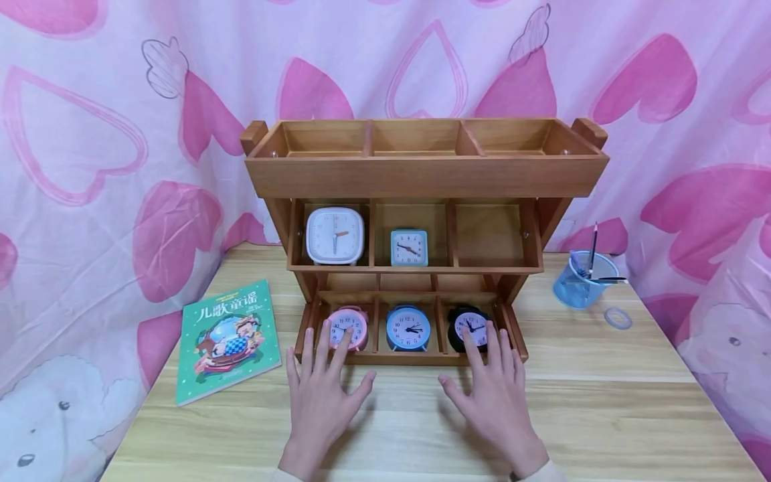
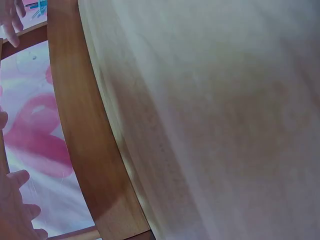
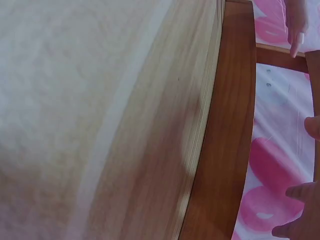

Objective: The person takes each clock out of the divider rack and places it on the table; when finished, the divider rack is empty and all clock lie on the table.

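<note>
In the head view my left hand point(image 1: 322, 398) is spread with straight fingers at the front edge of a three-tier wooden shelf box point(image 1: 427, 177), its fingertips overlapping a pink alarm clock point(image 1: 349, 324). My right hand point(image 1: 495, 400) is spread likewise, its fingertips overlapping a black alarm clock point(image 1: 471, 328). Whether they touch the clocks I cannot tell. A blue round clock point(image 1: 408, 328) stands in the bottom tier's middle compartment. On the middle tier are a white square clock point(image 1: 334, 235) at left and a small light-blue square clock point(image 1: 409, 248) in the centre.
A green children's book point(image 1: 229, 341) lies on the wooden table point(image 1: 602, 415) at left. At right stands a blue mesh pen cup point(image 1: 581, 280) with pens, and a roll of tape point(image 1: 618, 318) lies beside it. A pink heart-patterned curtain point(image 1: 373, 53) hangs behind.
</note>
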Motion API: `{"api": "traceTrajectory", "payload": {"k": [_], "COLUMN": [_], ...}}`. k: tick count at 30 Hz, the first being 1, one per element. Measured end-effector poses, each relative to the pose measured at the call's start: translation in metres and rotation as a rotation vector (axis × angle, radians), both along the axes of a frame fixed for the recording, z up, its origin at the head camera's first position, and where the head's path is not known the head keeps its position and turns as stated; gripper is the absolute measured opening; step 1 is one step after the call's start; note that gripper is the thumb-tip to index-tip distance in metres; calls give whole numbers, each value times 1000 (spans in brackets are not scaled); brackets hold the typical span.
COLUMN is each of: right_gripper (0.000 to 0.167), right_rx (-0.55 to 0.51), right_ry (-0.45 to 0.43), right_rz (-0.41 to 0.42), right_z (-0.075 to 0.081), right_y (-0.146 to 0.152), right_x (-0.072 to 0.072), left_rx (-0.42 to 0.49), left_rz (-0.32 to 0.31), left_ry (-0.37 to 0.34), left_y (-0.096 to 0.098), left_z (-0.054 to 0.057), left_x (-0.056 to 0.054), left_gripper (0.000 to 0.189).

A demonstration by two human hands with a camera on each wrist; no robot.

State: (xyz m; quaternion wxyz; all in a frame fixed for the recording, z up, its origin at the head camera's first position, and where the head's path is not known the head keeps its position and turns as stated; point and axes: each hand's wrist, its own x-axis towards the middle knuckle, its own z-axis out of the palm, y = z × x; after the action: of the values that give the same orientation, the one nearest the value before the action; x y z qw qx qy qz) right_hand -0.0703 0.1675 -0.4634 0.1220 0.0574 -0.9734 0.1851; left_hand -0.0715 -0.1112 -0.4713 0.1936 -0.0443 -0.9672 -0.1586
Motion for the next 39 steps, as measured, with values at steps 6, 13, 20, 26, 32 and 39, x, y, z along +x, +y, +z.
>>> {"api": "traceTrajectory", "payload": {"k": [6,13,20,26,32,39], "right_gripper": [80,71,75,71,72,72], "right_rx": [-109,-219,-210,-177,-168,-197], "right_ry": [-20,-117,-240,-263,-264,-257], "right_rz": [60,134,131,115,99,64], "right_z": [-5,-10,-8,-8,-10,-15], "right_y": [15,34,40,36,36,36], "right_x": [-18,-53,-77,-80,-79,-80], "left_rx": [212,459,639,746,835,872], "left_rz": [-62,-116,-27,10,27,49], "left_ry": [-111,-280,-445,-491,-507,-511], "left_y": [-25,-69,-78,-79,-80,-80], "left_z": [9,6,-4,-12,-16,-18], "left_x": [-13,-39,-57,-63,-65,-63], "left_gripper": [72,61,57,53,52,52]}}
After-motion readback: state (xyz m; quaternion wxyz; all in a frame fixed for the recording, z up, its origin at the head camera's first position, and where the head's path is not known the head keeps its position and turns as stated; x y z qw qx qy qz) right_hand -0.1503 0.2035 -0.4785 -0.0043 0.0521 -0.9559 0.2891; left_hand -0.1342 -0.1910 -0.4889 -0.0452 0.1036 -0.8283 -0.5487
